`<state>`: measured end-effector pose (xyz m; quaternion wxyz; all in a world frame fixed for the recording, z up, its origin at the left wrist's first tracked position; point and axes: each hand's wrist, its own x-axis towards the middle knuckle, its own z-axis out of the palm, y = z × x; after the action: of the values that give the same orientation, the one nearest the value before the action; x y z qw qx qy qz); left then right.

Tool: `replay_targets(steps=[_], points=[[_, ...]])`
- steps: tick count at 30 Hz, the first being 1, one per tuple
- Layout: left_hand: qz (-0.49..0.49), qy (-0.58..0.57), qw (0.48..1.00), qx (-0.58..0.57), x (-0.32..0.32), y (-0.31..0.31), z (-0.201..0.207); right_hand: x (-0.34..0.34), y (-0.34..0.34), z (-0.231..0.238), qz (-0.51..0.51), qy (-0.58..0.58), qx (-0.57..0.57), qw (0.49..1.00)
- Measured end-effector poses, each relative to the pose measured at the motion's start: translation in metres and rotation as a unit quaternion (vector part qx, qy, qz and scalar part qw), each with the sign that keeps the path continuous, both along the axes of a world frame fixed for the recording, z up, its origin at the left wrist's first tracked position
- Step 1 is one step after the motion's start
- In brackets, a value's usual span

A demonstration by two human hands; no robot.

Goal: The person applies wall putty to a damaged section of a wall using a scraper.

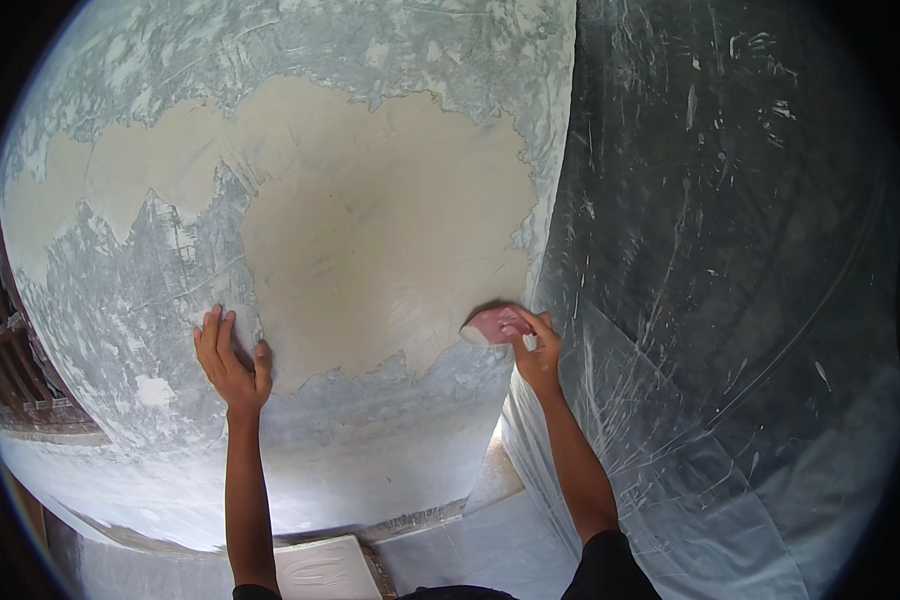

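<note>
A broad grey surface [150, 275], blotched with white, fills the left and middle of the head view. A smooth beige layer of filler [390, 210] with ragged edges covers much of its centre. My left hand [232, 368] rests on the grey area just left of that layer, fingers stretched out and palm toward the surface. Near the surface's right edge, my right hand [538, 358] grips a reddish-pink spreader [492, 322] between thumb and fingers. Pale filler shows on the spreader's left part, which lies against the lower right border of the beige layer.
To the right hangs dark sheeting [720, 220] flecked with white. Creased clear plastic [660, 490] drapes below it. A white flat slab or lid [325, 568] lies at the bottom beside my left forearm. Brown slatted woodwork [15, 350] shows at the far left.
</note>
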<state>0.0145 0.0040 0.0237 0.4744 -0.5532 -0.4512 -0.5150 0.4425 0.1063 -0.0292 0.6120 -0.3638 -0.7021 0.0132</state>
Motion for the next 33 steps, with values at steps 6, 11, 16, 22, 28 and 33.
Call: replay_targets(steps=[6, 11, 16, 22, 28, 33], points=[[-0.004, 0.001, 1.000, -0.008, -0.001, 0.000, -0.001, 0.009, 0.013, 0.013, 0.078, 0.409, 0.047, 0.908], [0.000, 0.001, 1.000, -0.002, 0.002, 0.002, 0.000, 0.009, 0.013, -0.015, 0.078, 0.077, 0.038, 0.993], [-0.002, 0.001, 1.000, -0.002, -0.001, -0.001, 0.000, 0.004, 0.006, 0.018, 0.075, 0.299, 0.038, 0.951], [-0.007, 0.000, 1.000, -0.010, 0.000, 0.000, -0.001, 0.007, 0.008, 0.003, 0.103, 0.247, 0.031, 0.963], [-0.009, 0.001, 1.000, -0.008, -0.001, 0.001, -0.001, 0.009, 0.008, 0.027, 0.063, 0.356, 0.048, 0.931], [-0.004, 0.001, 1.000, -0.003, -0.001, 0.000, -0.001, 0.007, 0.003, 0.019, 0.097, 0.419, 0.064, 0.900]])
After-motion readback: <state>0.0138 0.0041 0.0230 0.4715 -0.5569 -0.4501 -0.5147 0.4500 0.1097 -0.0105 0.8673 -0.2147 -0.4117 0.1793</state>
